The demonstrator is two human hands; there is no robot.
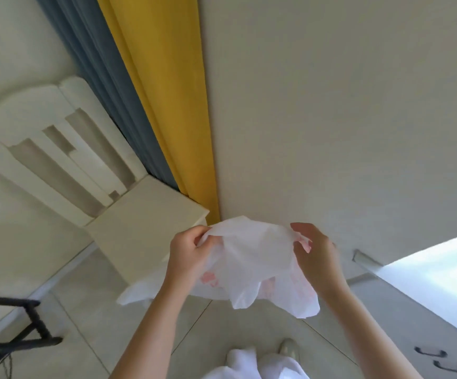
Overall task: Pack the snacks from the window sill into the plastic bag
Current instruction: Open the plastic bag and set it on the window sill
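Both hands hold the plastic bag (pixel 252 258) up in front of the person, above the tiled floor. The left hand (pixel 187 254) has its fingers curled round a bunched edge of the bag at the upper left; the right hand (pixel 313 253) pinches the opposite edge with thumb and fingertips, the fingers bent. Between them the thin white film is stretched out and crumpled, with faint pink print showing through, and its lower corners hang loose below the wrists. Whether anything lies inside the bag cannot be told; no snack shows through the film.

Behind the bag rises a pale wall (pixel 331 105). Left of it hang a yellow curtain (pixel 161 91) and, beside that, a grey-blue curtain (pixel 90 64). A cream wooden chair (pixel 66 149) stands at the left, its seat just behind the left hand. At the right edge, a bright window sill (pixel 440 272) catches strong light, and below it sits a white cabinet with two dark handles (pixel 440 359). A black metal frame (pixel 17 324) stands on the floor at the lower left. At the bottom, the person's white trousers and a pale shoe (pixel 289 348) are visible.
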